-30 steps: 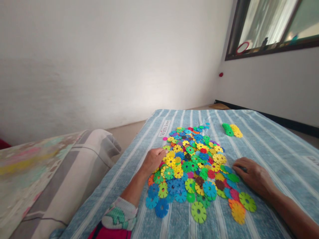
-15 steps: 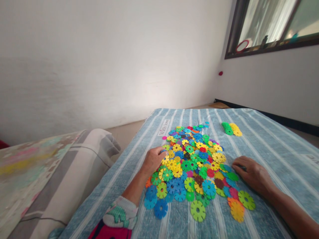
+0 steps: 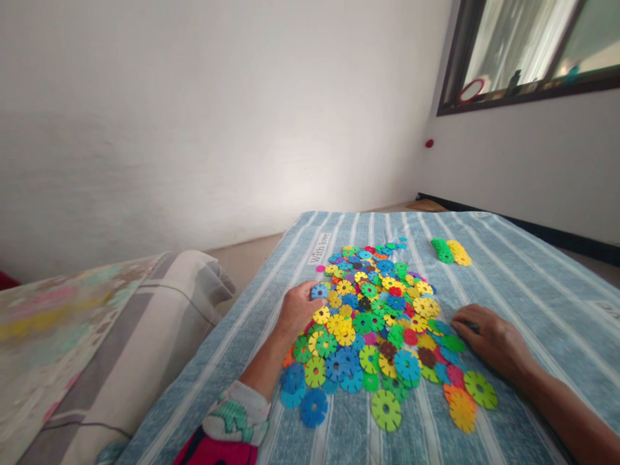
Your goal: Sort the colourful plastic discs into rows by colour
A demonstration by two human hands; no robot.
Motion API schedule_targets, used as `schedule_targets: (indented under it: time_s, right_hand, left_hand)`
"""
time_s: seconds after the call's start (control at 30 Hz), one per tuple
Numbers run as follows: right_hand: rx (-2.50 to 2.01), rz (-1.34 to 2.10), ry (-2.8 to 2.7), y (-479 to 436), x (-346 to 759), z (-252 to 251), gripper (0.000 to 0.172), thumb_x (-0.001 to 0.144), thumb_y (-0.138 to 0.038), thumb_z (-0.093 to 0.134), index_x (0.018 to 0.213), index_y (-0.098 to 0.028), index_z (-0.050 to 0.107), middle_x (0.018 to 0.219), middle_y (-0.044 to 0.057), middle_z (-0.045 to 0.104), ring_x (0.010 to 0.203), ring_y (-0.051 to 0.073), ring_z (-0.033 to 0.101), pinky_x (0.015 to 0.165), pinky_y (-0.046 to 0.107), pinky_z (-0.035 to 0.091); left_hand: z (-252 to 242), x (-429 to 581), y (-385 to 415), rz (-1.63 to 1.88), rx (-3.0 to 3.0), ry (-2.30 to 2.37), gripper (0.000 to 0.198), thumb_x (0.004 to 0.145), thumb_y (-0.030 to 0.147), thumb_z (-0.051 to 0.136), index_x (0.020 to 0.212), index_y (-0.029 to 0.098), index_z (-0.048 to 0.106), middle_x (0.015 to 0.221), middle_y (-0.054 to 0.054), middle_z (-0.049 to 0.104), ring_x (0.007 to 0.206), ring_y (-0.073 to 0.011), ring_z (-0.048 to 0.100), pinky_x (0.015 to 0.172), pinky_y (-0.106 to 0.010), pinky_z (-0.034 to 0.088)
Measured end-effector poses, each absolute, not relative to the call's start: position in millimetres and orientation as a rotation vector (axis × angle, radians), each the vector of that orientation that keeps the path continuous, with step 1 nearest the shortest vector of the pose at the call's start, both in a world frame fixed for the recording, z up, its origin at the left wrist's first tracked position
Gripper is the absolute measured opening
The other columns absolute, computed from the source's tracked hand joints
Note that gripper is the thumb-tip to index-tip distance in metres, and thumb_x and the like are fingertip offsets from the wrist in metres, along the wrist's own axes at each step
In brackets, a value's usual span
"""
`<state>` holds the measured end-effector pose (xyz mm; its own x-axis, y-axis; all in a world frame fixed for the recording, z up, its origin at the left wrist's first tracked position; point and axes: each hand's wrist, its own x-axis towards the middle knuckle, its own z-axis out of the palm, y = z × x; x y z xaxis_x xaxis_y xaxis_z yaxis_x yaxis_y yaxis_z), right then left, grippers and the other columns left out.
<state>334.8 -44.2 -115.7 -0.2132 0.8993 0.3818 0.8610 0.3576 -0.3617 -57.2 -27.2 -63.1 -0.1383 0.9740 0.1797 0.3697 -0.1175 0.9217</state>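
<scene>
A heap of colourful notched plastic discs [image 3: 363, 321] spreads over the middle of the striped cloth [image 3: 252, 342]. At the heap's left edge, my left hand [image 3: 298, 312] pinches a blue notched disc [image 3: 320, 292] between thumb and fingers, its face turned towards me. My right hand [image 3: 494, 337] rests on the cloth to the right of the heap, fingers curled in. Something dark shows under those fingers, too hidden to name. Close to its fingertips lies a green disc [image 3: 453, 343]. A lime green disc [image 3: 480, 389] lies nearer to me.
Beyond my right hand, a row of green discs [image 3: 442, 250] lies overlapped beside a row of yellow discs [image 3: 458, 253]. To the left is a bed-like surface with a patterned cover [image 3: 159, 323]. A white wall [image 3: 217, 116] stands behind, with a window [image 3: 523, 51] at upper right.
My left hand has turned slightly, and the blue disc in it now shows its full face above the heap. My right hand has stayed nearly still.
</scene>
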Motion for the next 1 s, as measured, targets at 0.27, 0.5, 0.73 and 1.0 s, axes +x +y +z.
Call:
schedule_targets:
  time_s: [0.27, 0.5, 0.73, 1.0]
  right_hand:
    - [-1.521, 0.1, -2.091, -44.9, 334.4, -115.3, 0.025, 0.086, -0.039, 0.049, 0.079, -0.025, 0.068, 0.093, 0.003, 0.068, 0.087, 0.023, 0.063, 0.077, 0.036, 0.048]
    - [-1.515, 0.096, -2.089, -45.0, 334.2, -115.6, 0.025, 0.086, -0.038, 0.048, 0.08, -0.025, 0.068, 0.094, 0.003, 0.068, 0.087, 0.022, 0.062, 0.078, 0.036, 0.048]
    - [-1.519, 0.115, -2.088, -45.5, 333.7, -113.5, 0.025, 0.086, -0.038, 0.048, 0.079, -0.025, 0.068, 0.093, 0.003, 0.068, 0.087, 0.022, 0.063, 0.078, 0.035, 0.048]
    - [-1.503, 0.104, -2.081, -44.4, 334.2, -116.0, 0.025, 0.086, -0.038, 0.048, 0.079, -0.025, 0.068, 0.093, 0.003, 0.068, 0.087, 0.022, 0.063, 0.079, 0.036, 0.049]
  left_hand:
    - [-63.6, -60.2, -26.1, 1.3, 1.418, 1.524, 0.064, 0.056, 0.013, 0.072, 0.119, 0.011, 0.06, 0.097, -0.004, 0.074, 0.083, -0.0215, 0.072, 0.07, -0.027, 0.056]
    - [-62.9, -60.6, -28.0, 1.23, 1.426, 1.487, 0.063, 0.055, 0.012, 0.072, 0.117, 0.012, 0.062, 0.081, -0.002, 0.076, 0.084, -0.0254, 0.072, 0.068, -0.03, 0.057]
    - [-58.8, -60.9, -28.3, 1.232, 1.429, 1.5, 0.046, 0.051, 0.015, 0.072, 0.097, 0.014, 0.071, 0.105, -0.009, 0.074, 0.095, -0.0287, 0.07, 0.075, -0.034, 0.057]
    - [-55.7, -60.8, -29.0, 1.258, 1.367, 1.499, 0.04, 0.05, 0.017, 0.074, 0.09, 0.013, 0.068, 0.094, -0.011, 0.076, 0.094, -0.0299, 0.071, 0.072, -0.034, 0.058]
